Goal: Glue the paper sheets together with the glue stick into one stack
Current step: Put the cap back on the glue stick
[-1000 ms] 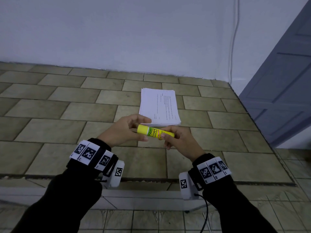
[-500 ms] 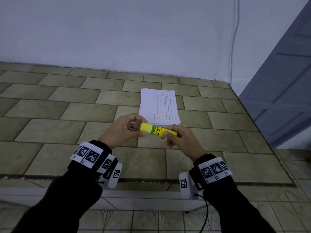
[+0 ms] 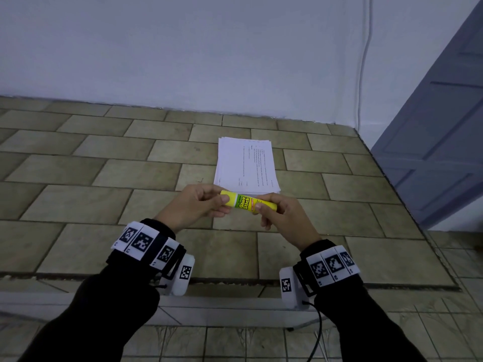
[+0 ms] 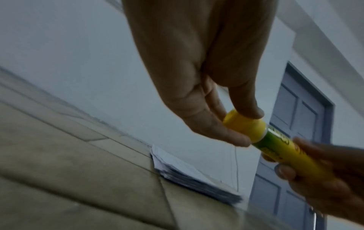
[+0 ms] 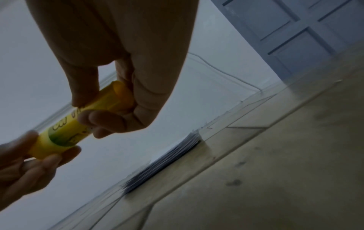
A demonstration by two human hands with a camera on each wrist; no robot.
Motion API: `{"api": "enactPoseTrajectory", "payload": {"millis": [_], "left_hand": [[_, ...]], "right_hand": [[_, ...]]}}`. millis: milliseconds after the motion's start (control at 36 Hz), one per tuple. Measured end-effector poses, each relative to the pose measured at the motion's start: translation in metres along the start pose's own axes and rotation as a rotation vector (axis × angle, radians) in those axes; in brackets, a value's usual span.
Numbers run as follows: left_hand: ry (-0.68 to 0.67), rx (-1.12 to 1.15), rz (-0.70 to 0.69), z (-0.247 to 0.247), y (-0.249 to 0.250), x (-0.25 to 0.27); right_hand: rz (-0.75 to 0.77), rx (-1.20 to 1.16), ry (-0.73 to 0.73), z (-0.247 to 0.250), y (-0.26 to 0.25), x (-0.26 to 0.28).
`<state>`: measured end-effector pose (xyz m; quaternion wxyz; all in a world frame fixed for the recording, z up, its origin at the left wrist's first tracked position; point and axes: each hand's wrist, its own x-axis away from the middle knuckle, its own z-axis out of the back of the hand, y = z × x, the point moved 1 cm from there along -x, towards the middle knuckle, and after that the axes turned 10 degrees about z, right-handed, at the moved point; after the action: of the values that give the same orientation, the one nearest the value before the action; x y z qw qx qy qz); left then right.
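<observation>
A yellow glue stick (image 3: pixel 247 202) with a green label is held level between both hands, above the near edge of the paper stack (image 3: pixel 245 163). My left hand (image 3: pixel 206 202) pinches its yellow cap (image 4: pixel 244 126) between thumb and fingertips. My right hand (image 3: pixel 274 210) grips the tube's body (image 5: pixel 94 115) at the other end. The cap sits on the tube with a thin gap at the joint. The white sheets, the top one printed with text, lie in a slightly fanned pile on the tiled counter (image 3: pixel 130 205).
A white wall (image 3: pixel 209 53) rises behind the counter, with a thin cable (image 3: pixel 363 61) running down it. A blue-grey door (image 3: pixel 444 142) stands at the right, past the counter's right edge. The counter's front edge (image 3: pixel 235 282) runs just under my wrists.
Both hands have lifted slightly and carried the glue stick a little to the right, nearer the paper pile's front edge. The grips are the same.
</observation>
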<state>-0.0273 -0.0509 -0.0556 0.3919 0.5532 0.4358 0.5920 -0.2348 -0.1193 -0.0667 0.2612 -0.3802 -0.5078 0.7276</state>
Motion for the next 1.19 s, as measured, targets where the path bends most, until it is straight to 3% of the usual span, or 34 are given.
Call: {"api": "enactPoseTrajectory", "payload": {"millis": [167, 278, 472, 583, 750, 889, 1194], "left_hand": [[0.005, -0.177, -0.146, 0.004, -0.001, -0.002], [0.084, 0.013, -0.011, 0.000, 0.003, -0.003], [0.047, 0.018, 0.085, -0.007, 0.005, -0.002], [-0.012, 0.092, -0.011, -0.008, 0.006, -0.001], [-0.017, 0.021, -0.167, -0.009, 0.009, 0.002], [-0.004, -0.090, -0.217, -0.006, 0.008, 0.003], [0.025, -0.040, -0.018, -0.007, 0.004, -0.001]], "right_hand": [[-0.012, 0.006, -0.030, 0.004, 0.001, -0.001], [0.009, 0.022, -0.008, 0.006, 0.004, 0.000], [0.050, 0.051, 0.009, 0.000, 0.004, 0.001], [-0.022, -0.005, 0.021, 0.001, 0.003, -0.002], [-0.207, -0.200, -0.013, 0.002, -0.004, -0.007], [-0.257, -0.253, -0.036, 0.001, -0.006, -0.006], [-0.115, -0.069, -0.037, -0.002, -0.005, -0.001]]}}
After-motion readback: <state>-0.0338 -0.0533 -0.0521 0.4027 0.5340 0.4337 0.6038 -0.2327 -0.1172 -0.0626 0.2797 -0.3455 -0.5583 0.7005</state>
